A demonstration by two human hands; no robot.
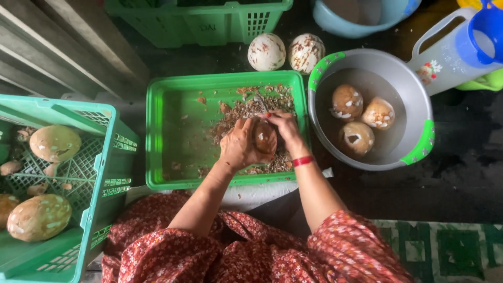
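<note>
My left hand (238, 147) grips a round brown coconut (265, 138) over the green tray (173, 131). My right hand (283, 128), with a red band at the wrist, is closed on a metal blade (260, 101) whose tip points toward the tray's far side; the hand rests against the coconut's right side. Brown shavings (238, 112) lie heaped in the tray under and beyond both hands.
A grey basin (414, 89) with green grips holds three peeled brownish coconuts in water. Two whitish coconuts (285, 52) lie beyond the tray. A green crate (99, 173) at left holds unpeeled coconuts. Another green crate (209, 23), a blue bowl (335, 23) and a jug (461, 47) stand farther off.
</note>
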